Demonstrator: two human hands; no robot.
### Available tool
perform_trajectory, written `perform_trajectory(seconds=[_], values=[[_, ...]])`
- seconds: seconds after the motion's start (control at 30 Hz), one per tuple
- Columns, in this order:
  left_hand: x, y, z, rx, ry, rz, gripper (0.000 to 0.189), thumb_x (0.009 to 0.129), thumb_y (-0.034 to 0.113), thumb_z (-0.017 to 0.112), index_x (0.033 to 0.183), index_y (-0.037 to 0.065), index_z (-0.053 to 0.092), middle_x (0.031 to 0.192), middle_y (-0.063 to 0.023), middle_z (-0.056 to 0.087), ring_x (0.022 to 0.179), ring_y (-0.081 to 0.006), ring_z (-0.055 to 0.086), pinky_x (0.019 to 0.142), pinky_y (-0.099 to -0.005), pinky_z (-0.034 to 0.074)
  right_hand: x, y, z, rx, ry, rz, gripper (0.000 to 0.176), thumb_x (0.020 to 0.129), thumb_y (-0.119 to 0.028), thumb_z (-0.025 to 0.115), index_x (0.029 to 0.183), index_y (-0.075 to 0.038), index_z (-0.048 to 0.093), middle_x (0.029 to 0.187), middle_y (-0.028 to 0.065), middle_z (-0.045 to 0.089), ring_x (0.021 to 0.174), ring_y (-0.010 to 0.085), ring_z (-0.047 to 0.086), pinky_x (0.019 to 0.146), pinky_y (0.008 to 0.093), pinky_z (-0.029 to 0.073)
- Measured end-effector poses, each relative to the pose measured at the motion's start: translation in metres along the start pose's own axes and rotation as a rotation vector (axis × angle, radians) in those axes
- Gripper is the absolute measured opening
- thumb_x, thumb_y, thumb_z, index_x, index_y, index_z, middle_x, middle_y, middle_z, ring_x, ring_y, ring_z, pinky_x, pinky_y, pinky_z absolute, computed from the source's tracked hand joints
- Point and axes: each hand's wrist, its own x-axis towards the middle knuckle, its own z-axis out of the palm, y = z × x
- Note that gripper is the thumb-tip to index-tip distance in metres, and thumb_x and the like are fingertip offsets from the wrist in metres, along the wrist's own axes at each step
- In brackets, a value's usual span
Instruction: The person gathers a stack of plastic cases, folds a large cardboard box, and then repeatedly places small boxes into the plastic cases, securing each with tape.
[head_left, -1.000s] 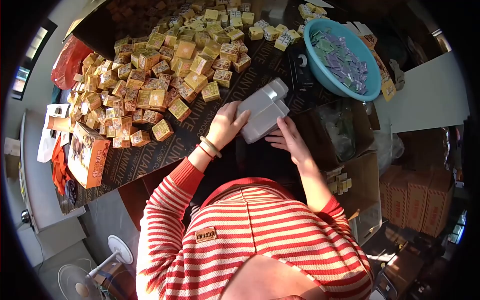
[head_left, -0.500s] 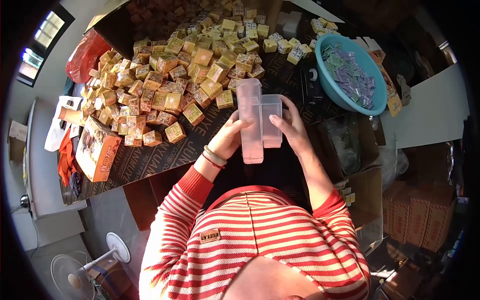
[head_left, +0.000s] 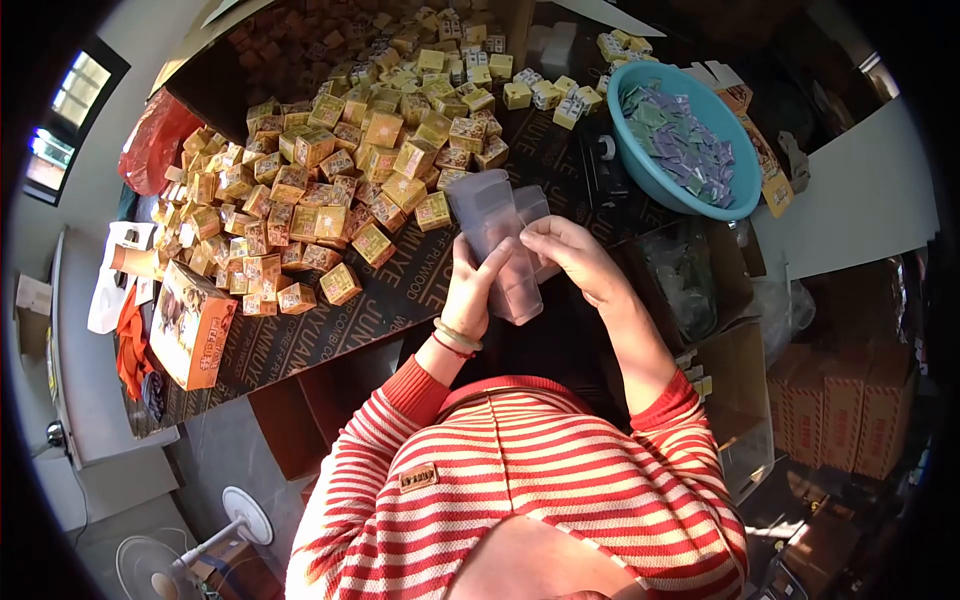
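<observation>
A long clear plastic box [head_left: 490, 225] is tilted in front of my body, just off the table's front edge. My left hand [head_left: 476, 285] is closed around its lower left side, thumb across the front. Behind its right side a second, shorter clear plastic piece [head_left: 532, 203] shows in part. My right hand [head_left: 572, 255] pinches that piece at its edge with thumb and forefinger. Both pieces look see-through, with no contents that I can make out. Nearest to the hands lie small yellow printed boxes [head_left: 433, 212], part of a large heap.
The heap of small boxes [head_left: 320, 222] spreads over the dark printed plywood table [head_left: 330, 325]. A blue basin [head_left: 625, 165] of green and purple packets stands at the right. An orange printed box [head_left: 192, 325] stands at the left. Below right are open cardboard boxes [head_left: 735, 385].
The clear pieces have tilted, tops leaning left, and the shorter one now sits more behind the longer one. My right hand has shifted to a pinch at the edge. The whole view has turned slightly.
</observation>
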Motion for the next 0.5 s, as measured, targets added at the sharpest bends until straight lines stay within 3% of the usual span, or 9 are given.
perform_trajectory(seconds=[0.07,0.13,0.2,0.27,0.43,0.5], values=[[0.002,-0.003,-0.003,0.045,0.038,-0.017,0.073,0.09,0.022,0.081,0.144,-0.001,0.038,0.133,-0.0151,0.058,0.124,-0.0234,0.058,0.105,-0.0365,0.047,0.002,0.002,0.006,0.028,-0.052,-0.084,0.019,0.104,-0.025,0.064,0.107,-0.007,0.066,0.089,-0.0039,0.062,0.082,0.0049,0.055,0.077,0.0214,0.047],[-0.001,-0.002,-0.007,0.177,-0.026,0.108,0.072,0.089,0.022,0.081,0.142,-0.001,0.039,0.132,-0.0152,0.059,0.123,-0.0236,0.058,0.105,-0.0364,0.047,0.007,0.009,0.013,0.02,-0.068,-0.196,0.018,0.105,-0.024,0.064,0.103,-0.006,0.066,0.083,-0.0047,0.06,0.076,0.004,0.055,0.071,0.0216,0.047],[0.001,0.008,-0.001,0.056,0.03,-0.065,0.068,0.089,0.02,0.082,0.139,-0.001,0.042,0.13,-0.0151,0.06,0.121,-0.0236,0.059,0.105,-0.0363,0.047,0.011,0.01,0.011,0.073,0.015,-0.169,0.017,0.105,-0.021,0.063,0.099,-0.005,0.065,0.074,-0.0047,0.058,0.064,0.0031,0.053,0.06,0.0212,0.046],[-0.005,0.012,-0.003,0.2,-0.051,0.033,0.066,0.089,0.018,0.082,0.138,-0.001,0.042,0.13,-0.0148,0.06,0.12,-0.023,0.059,0.105,-0.0362,0.047,0.016,0.0,0.007,-0.071,0.242,-0.318,0.017,0.105,-0.017,0.064,0.096,-0.003,0.064,0.067,-0.0053,0.054,0.051,0.0022,0.047,0.047,0.0205,0.04],[-0.011,0.002,-0.013,0.168,-0.182,0.043,0.066,0.09,0.015,0.081,0.14,0.001,0.039,0.131,-0.0129,0.059,0.123,-0.0217,0.058,0.107,-0.0375,0.047,0.029,0.002,-0.002,-0.428,0.503,-0.478,0.021,0.102,-0.019,0.067,0.091,-0.001,0.065,0.065,-0.0021,0.055,0.052,0.0041,0.049,0.045,0.0235,0.04],[-0.013,-0.003,-0.019,0.178,-0.263,0.065,0.069,0.09,0.016,0.081,0.141,0.001,0.036,0.134,-0.0126,0.058,0.126,-0.0214,0.057,0.108,-0.0382,0.047,0.038,0.006,-0.013,-0.383,0.482,-0.37,0.02,0.099,-0.017,0.069,0.089,0.0,0.064,0.066,0.0039,0.057,0.056,0.0114,0.053,0.053,0.0297,0.043]])
